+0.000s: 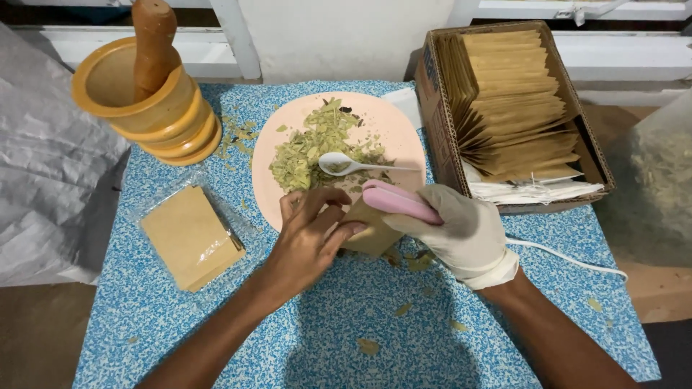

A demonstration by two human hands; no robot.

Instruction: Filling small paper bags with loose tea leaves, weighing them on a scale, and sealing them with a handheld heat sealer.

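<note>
From the head view, our bare left hand [310,234] pinches a small brown paper sachet [371,230] at the near edge of the pink plate [393,126]. Our gloved right hand [461,230] is clenched around a pink handheld sealer [400,202], clamped on the sachet's top. Crushed green leaves [313,148] and a white spoon [349,166] sit just beyond. The risk, we reckon: left fingertips [346,234] sit close to the sealer, and a crooked clamp could leave a gap that spills leaf.
</note>
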